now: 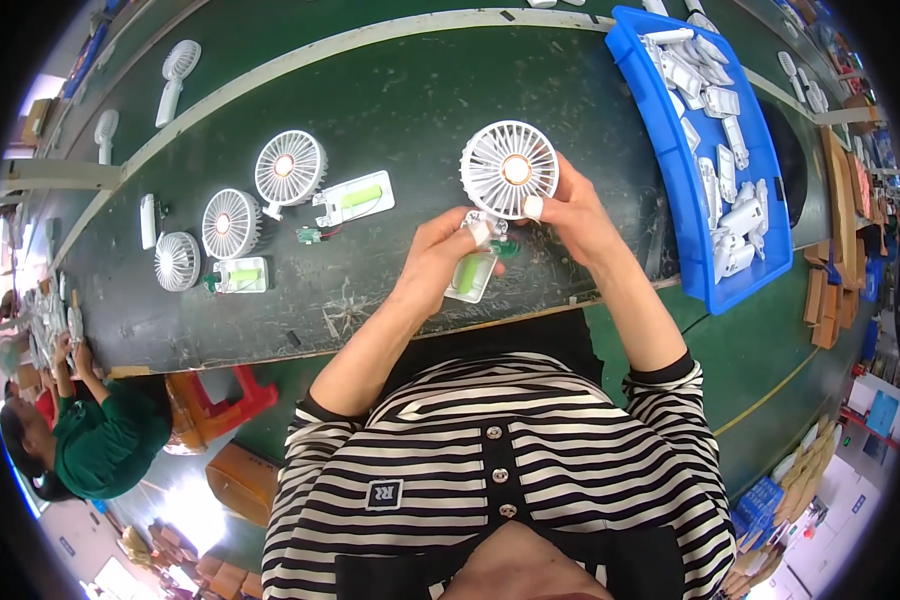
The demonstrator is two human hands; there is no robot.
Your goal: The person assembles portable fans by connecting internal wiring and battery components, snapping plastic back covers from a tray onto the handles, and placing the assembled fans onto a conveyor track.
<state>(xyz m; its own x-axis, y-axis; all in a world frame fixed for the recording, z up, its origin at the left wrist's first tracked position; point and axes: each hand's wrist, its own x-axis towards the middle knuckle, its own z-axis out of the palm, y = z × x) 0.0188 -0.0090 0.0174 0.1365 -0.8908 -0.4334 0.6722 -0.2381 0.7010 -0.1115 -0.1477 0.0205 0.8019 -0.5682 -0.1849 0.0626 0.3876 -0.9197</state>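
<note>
Above the near edge of the bench I hold a small white handheld fan (510, 170), its round grille facing up with an orange centre. My right hand (582, 212) is closed on the right rim of the fan head, a white cover on the thumb. My left hand (438, 258) is closed round the fan's neck, its thumb also covered in white. Below the neck hangs an opened white handle half (470, 278) with a green battery in it, beside a small green circuit board (506, 247). The left fingertips are partly hidden under these parts.
To the left on the dark green bench (390, 120) lie more fan heads (290, 168) and opened handles with batteries (358, 197). A blue tray (712, 292) of white handle parts stands at the right. A co-worker in green (110, 440) sits at the far left.
</note>
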